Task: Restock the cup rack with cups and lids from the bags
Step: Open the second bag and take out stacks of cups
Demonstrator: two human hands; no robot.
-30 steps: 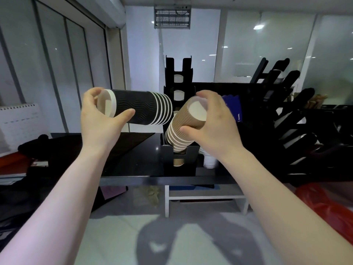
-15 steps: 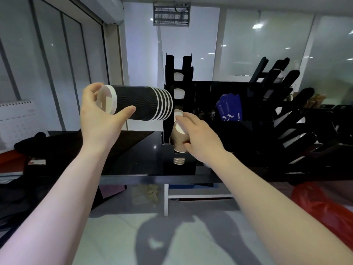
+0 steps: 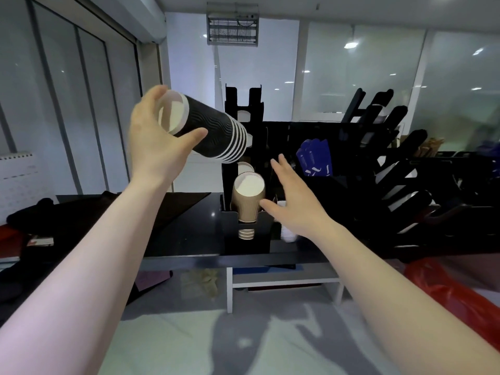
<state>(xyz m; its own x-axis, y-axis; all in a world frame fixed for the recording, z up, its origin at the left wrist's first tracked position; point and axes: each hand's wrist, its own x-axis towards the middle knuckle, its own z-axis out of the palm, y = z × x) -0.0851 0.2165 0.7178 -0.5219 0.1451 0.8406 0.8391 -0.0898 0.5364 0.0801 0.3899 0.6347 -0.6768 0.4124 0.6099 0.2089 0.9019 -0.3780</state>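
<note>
A person's left hand (image 3: 157, 147) grasps a tilted stack of black ribbed paper cups (image 3: 211, 131) — the right hand (image 3: 295, 204), fingers spread and released, hovers just beside a stack of brown ribbed paper cups (image 3: 247, 201) seated in the black cup rack (image 3: 243, 239).

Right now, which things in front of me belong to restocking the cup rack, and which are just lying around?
For the job: black cup stack held in the left hand; brown cup stack seated in the cup rack; right hand open beside it.
Lying about: desk calendar; blue packets; dark cloth on the counter.
</note>
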